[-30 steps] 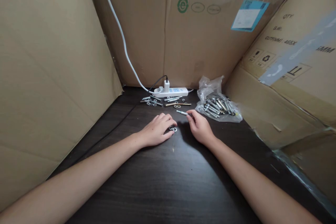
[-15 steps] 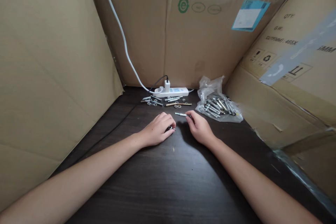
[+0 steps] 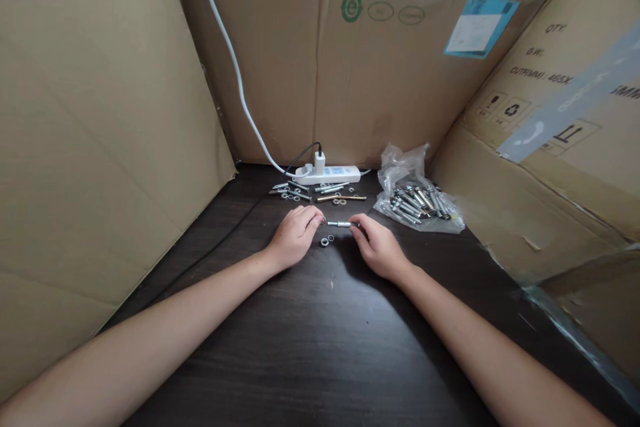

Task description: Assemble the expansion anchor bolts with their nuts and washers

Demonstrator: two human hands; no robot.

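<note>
My right hand (image 3: 377, 245) is closed around one end of a silver expansion bolt (image 3: 341, 223), which lies level and points left. Facing its free end, my left hand (image 3: 296, 235) pinches a small washer (image 3: 323, 219), mostly covered by the fingertips. A slight gap shows between washer and bolt tip. On the dark table just below the bolt lie a hex nut (image 3: 325, 242) and a thin ring (image 3: 331, 238). The far end of the bolt is hidden in my right fingers.
Loose bolts (image 3: 330, 198) and several washers lie before a white power strip (image 3: 327, 175). A clear plastic bag (image 3: 400, 170) of bolts sits at right. A black cable (image 3: 220, 242) crosses the table's left side. Cardboard boxes (image 3: 270, 80) wall in the back and sides.
My left hand has lifted from the nut and moved up and slightly left, now pinching the washer. The nut and thin ring are uncovered. The bolt has shifted slightly left and down.
</note>
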